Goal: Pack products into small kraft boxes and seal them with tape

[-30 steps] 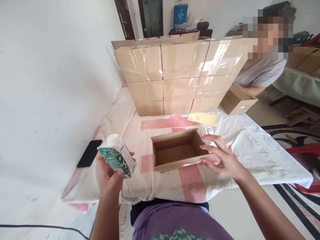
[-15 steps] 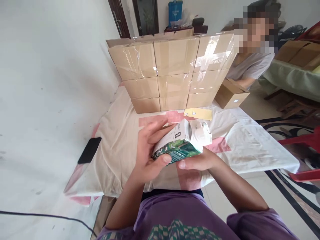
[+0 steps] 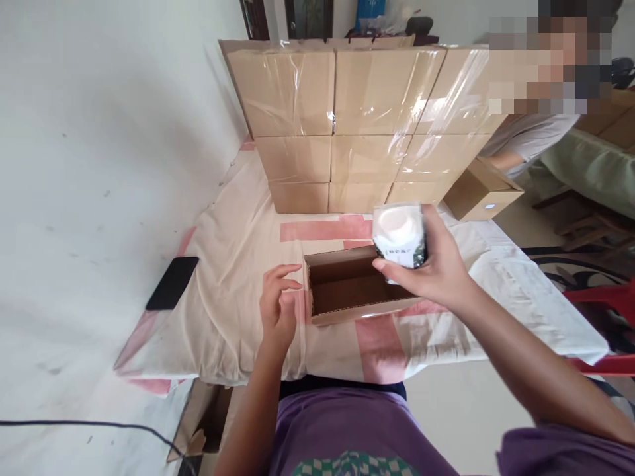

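Hovering just beside the left end of the open box (image 3: pixel 367 313), the left hand (image 3: pixel 278 305) has an empty grip, its fingers loosely curled; whether they touch the cardboard, I cannot tell. A bump there could slide the box, as nothing visible pins it to the table (image 3: pixel 238 277). Farther right, the right hand (image 3: pixel 441 268) grips 1 carton (image 3: pixel 399 235) over the box's right end, cap up; a loose hold could let it slip, or a tilt could knock the rim. Around them, from the left, a black phone (image 3: pixel 172 283) lies well apart, a stack of boxes (image 3: pixel 367 158) stands behind, limiting reach, and 1 closed-looking box (image 3: pixel 481 192) sits near another person's sleeve (image 3: pixel 538 140).
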`<state>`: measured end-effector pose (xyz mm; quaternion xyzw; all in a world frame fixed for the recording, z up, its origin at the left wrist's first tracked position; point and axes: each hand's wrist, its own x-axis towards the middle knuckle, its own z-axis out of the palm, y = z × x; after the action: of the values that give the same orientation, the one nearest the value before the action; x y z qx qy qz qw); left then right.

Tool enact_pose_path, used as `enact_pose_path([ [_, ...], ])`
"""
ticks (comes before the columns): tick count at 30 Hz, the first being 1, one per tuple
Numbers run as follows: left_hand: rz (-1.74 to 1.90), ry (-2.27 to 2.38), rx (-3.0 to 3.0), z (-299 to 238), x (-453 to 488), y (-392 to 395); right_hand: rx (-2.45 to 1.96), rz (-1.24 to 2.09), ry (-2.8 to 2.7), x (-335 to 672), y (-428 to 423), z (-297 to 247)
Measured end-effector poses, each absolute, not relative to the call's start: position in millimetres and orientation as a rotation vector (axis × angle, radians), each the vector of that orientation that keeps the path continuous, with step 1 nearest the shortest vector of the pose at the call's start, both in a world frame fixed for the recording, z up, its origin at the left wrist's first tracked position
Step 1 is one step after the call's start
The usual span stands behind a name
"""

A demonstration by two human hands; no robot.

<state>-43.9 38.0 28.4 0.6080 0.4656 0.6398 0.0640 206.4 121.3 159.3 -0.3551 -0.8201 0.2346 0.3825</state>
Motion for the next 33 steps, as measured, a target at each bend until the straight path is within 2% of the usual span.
enact_pose_path([
  [4, 1.720, 1.234, 2.107, -7, -45, 31, -0.919, 0.596, -2.528, 208, 143, 166],
  [11, 1.733, 1.015, 1.785, -17, -21, 27, -0.973, 0.639, -3.032, 201, 138, 162],
  [23, 1.646, 0.950, 1.798, -11, -33, 32, -0.547, -0.120, -3.353, 182, 149, 142],
  [33, 1.609, 0.978, 1.837, -14, -33, 31, -0.714, 0.111, -3.925, 148, 162, 103],
])
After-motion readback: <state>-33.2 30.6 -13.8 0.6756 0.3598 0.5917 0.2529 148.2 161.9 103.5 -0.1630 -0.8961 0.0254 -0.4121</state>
